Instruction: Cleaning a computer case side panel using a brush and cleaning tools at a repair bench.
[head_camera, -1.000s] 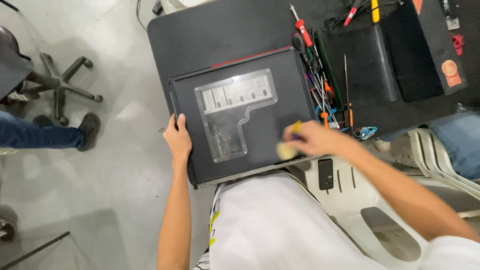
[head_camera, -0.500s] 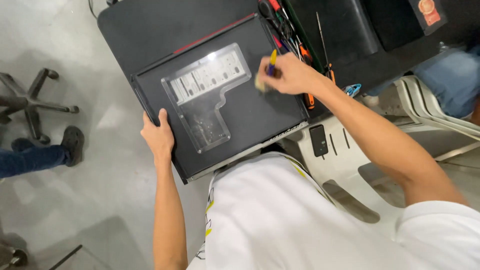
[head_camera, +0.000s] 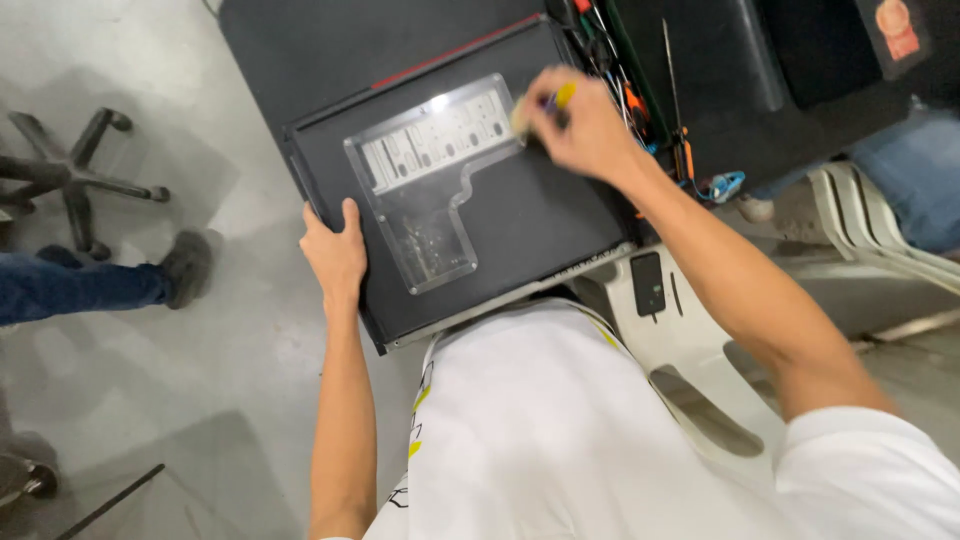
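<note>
Both busy: left hand (head_camera: 337, 255) grips black case (head_camera: 540, 215); right hand (head_camera: 585, 125) clasps yellow-tipped tool (head_camera: 560, 96).

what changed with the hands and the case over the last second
The right hand, gripping a yellow-handled tool, travelled from the near right corner of the black computer case to its far edge. The left hand stayed gripping the case's left edge.

Pale rectangular label (head_camera: 432, 140) on case's clear window; red-orange sticker (head_camera: 893, 30) top right.
</note>
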